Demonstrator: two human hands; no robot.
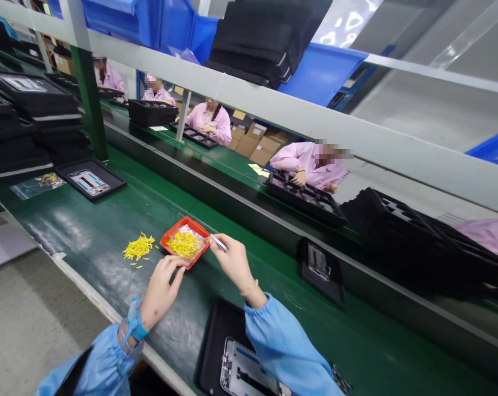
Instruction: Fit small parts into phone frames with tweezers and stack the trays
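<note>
A small red tray [205, 232] on the green bench holds yellow slivers [184, 244] over clear plastic film. My left hand [163, 287] is at the tray's near edge, its thumb and fingers closed on the rim. In my right hand [232, 263] is a pair of metal tweezers [219, 243], pinched between the fingers, with the tips by the tray's right edge. Whether the tips hold a sliver is too small to tell. Left of the tray lies a loose pile of yellow slivers [138, 247]. Under my right forearm sits a black foam tray [211, 352] with a phone frame [244, 366].
Black trays [63, 132] are stacked at the left, near a plastic bag of small parts [38, 184]. Another black tray [93, 179] holds a phone frame; one more [321, 269] lies to the right. A raised ledge [216, 192] separates me from co-workers in pink.
</note>
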